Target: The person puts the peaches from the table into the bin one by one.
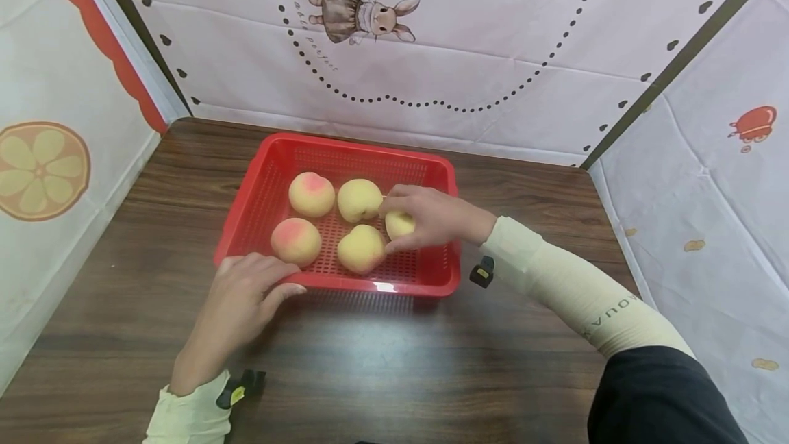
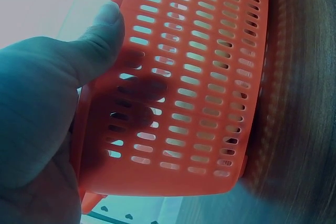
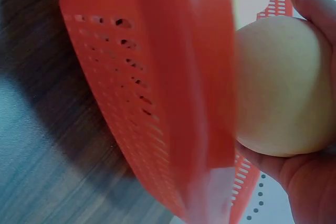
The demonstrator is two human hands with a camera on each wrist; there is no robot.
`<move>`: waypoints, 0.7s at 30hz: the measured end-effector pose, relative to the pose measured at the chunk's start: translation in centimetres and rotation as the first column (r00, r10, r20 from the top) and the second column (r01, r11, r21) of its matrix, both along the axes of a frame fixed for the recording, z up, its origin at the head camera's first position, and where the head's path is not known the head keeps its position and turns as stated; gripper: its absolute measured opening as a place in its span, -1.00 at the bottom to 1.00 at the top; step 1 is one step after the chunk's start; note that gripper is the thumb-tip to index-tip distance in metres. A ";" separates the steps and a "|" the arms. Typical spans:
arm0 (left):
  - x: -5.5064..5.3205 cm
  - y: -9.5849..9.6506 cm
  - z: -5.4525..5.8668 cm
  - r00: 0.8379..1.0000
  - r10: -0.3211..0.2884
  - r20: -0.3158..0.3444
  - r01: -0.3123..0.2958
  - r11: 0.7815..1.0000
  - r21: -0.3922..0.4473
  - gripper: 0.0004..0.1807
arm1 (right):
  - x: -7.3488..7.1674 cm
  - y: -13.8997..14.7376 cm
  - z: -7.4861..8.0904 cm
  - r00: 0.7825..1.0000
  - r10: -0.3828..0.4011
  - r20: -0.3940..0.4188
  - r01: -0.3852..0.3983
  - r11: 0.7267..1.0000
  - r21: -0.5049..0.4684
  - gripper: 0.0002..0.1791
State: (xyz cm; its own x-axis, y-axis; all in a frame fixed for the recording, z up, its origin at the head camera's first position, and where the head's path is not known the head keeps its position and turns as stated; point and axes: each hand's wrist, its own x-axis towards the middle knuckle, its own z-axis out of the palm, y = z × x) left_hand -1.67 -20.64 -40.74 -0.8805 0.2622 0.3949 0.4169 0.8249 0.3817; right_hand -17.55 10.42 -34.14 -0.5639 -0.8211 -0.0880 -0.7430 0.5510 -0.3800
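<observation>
A red plastic basket (image 1: 364,284) with slotted walls sits on the table and holds several yellow peaches, some blushed pink. My left hand (image 1: 243,303) grips the near rim at its left end. In the left wrist view the thumb (image 2: 105,30) lies outside the wall, and finger shadows show through the slots. Inside the basket's right side, my right hand (image 1: 434,214) holds a peach (image 3: 286,87), fingers and thumb around it. Close to that hand lie one peach (image 1: 360,249) and another peach (image 1: 359,200). Two pink-topped peaches, a rear one (image 1: 311,194) and a front one (image 1: 296,242), lie to the left.
Dark wood-grain table (image 1: 382,362) extends in front and to both sides of the basket. Behind it rises a white printed cloth wall (image 1: 462,33). More cloth panels stand at left (image 1: 55,259) and right (image 1: 715,190).
</observation>
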 end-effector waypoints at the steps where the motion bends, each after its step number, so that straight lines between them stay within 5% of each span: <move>1: 0.0 0.0 0.0 1.000 0.000 0.000 0.000 1.000 0.001 -0.61 | 0.0 0.0 -0.1 1.000 0.000 0.001 0.000 1.000 0.004 -0.34; 21: 0.0 -0.1 -0.1 1.000 0.000 -0.005 0.000 1.000 -0.007 -0.64 | 0.5 -0.1 -1.5 0.998 0.036 0.049 -0.042 0.993 0.114 -0.31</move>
State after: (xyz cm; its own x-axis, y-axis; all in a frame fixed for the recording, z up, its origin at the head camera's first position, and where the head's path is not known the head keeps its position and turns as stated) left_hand -1.67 -20.76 -40.86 -0.8784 0.2652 0.3976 0.4191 0.8273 0.3740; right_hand -17.09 10.31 -35.60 -0.5249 -0.8252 -0.2085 -0.7478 0.5642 -0.3501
